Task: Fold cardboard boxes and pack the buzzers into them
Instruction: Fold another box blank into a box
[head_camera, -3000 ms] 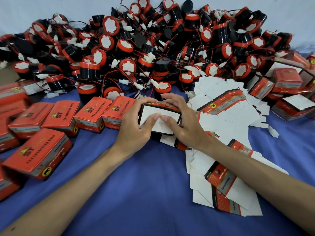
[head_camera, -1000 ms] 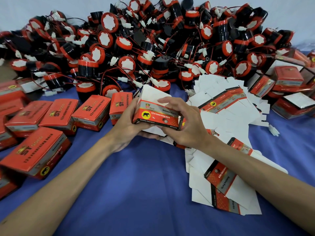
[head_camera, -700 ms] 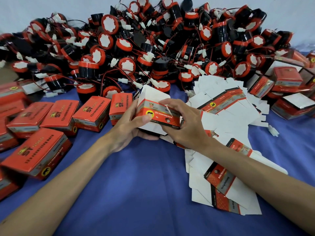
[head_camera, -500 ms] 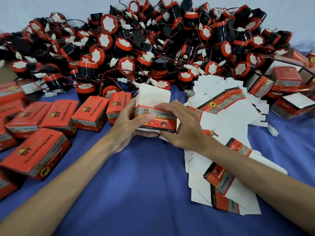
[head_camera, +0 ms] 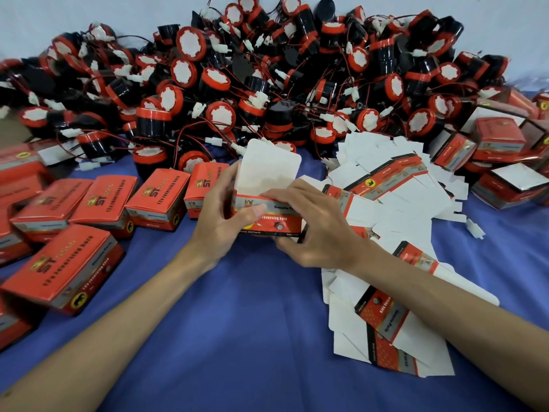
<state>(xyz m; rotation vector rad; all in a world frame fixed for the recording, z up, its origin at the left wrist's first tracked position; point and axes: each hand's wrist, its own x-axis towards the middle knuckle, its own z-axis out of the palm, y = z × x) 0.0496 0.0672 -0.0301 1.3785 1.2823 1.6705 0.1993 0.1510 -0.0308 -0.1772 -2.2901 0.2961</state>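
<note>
At the middle of the blue-covered worktop (head_camera: 252, 337), I hold a half-formed cardboard box (head_camera: 282, 225) just above the cloth. My left hand (head_camera: 222, 233) grips its left end, thumb pressed on the red front. My right hand (head_camera: 318, 236) grips the right end, its fingers (head_camera: 282, 192) curled over the top edge. The box's white lid flap (head_camera: 267, 168) stands upright and open behind my fingers.

The front reads "Genuine P…", cut off by my right hand, and "reversing horn" below it. A small crown emblem sits at the upper left. My left thumb half hides a yellow round badge.

Left of my hands lies a row of closed red boxes (head_camera: 157, 200). The nearest red box (head_camera: 62, 263) shows "ST" and "12v reversing horn", with a yellow badge bearing a black animal on its corner.

Under and beside my right wrist spreads a heap of flat carton blanks (head_camera: 386, 188), mostly white side up. One blank (head_camera: 383, 322) near my forearm reads "Genuine Parts".

Behind everything, the buzzers (head_camera: 267, 69) lie piled against the wall. They are black with red rims, white faces, tangled red and black wires and white plugs.

More red boxes (head_camera: 499, 138) stack at the far right. A loose white plug (head_camera: 475, 231) lies on the cloth beside the blanks.
</note>
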